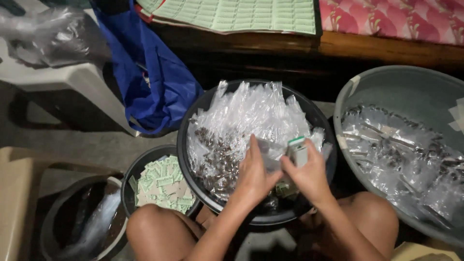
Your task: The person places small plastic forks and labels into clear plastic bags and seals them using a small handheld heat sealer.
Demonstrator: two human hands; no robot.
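Observation:
A black round basin (185, 126) sits between my knees, filled with several small clear plastic packets (251, 112) holding dark bits. My left hand (252, 175) and my right hand (306, 173) meet over its near right side. Both grip one clear packet (275, 153), and the right hand also pinches a small green and white paper label (297, 146) at the packet's top. A green slip (286, 188) lies under the hands.
A small black bowl (129, 175) of green paper labels (162, 186) stands at left. A large grey tub (386, 87) of finished packets is at right. A blue bag (154, 82), sheets of green labels (241, 14), a wooden ledge and a bucket (48, 227) surround them.

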